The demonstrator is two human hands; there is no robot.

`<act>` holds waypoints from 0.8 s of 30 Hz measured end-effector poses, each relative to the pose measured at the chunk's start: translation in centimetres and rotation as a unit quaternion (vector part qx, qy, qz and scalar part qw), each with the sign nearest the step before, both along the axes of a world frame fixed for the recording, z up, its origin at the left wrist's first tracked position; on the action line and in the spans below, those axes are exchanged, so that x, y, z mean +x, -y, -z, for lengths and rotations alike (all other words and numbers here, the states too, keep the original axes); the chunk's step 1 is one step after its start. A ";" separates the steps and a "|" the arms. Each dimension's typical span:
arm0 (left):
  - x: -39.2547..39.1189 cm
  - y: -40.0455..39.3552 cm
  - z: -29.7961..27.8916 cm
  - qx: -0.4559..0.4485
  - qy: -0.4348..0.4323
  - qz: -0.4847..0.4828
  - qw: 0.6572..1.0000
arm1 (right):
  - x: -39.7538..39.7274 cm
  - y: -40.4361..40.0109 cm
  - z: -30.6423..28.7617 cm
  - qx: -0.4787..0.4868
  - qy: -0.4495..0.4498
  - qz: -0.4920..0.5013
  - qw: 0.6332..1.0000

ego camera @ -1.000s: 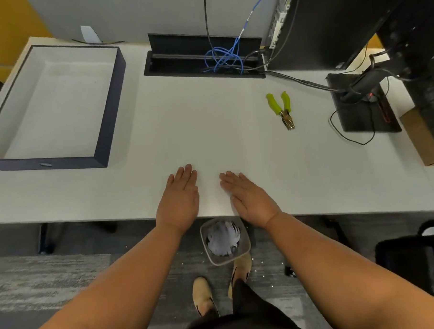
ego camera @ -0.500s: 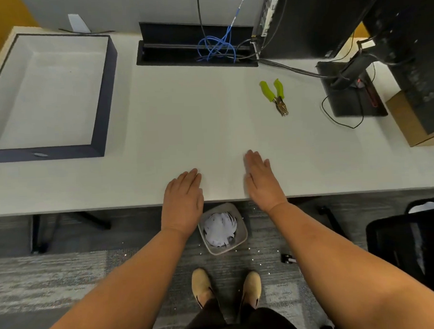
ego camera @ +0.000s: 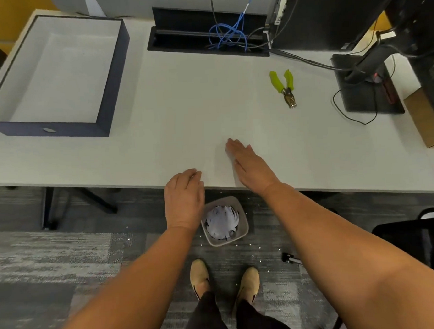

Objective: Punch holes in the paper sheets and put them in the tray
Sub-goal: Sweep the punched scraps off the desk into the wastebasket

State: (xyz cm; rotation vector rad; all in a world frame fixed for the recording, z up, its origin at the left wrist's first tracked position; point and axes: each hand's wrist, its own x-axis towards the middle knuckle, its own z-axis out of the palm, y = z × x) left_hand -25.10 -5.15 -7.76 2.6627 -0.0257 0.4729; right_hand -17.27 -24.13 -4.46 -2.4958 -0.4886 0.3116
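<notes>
Both hands flat, empty; hole punch (ego camera: 283, 86) on desk (ego camera: 183, 103) beyond.

ok quick count from my feed: two hands, left (ego camera: 184, 198) and right (ego camera: 251, 166), both flat and empty. one tray (ego camera: 112, 69), dark blue walls, white inside. one hole punch (ego camera: 283, 85), green handles. one bin (ego camera: 224, 222) on floor, paper scraps inside. two shoes, one (ego camera: 199, 277) and other (ego camera: 248, 284). one cardboard box (ego camera: 426, 120) at right edge. one cable slot (ego camera: 205, 33) in desk, one blue cable bundle (ego camera: 226, 35) in it. paper sheets on desk: can't pick any out from here.
</notes>
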 end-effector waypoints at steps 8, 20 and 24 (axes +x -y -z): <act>-0.8 1.9 0.0 -0.074 -0.010 -0.114 0.991 | -2.2 2.0 2.0 -0.010 0.069 -0.117 0.991; -1.2 6.3 -0.7 -0.682 -0.299 -0.257 0.617 | -1.6 4.2 1.0 0.039 0.027 0.021 0.999; -0.6 7.7 -1.0 -0.816 -0.293 -0.212 0.451 | -1.8 2.8 1.7 0.021 0.042 -0.051 0.998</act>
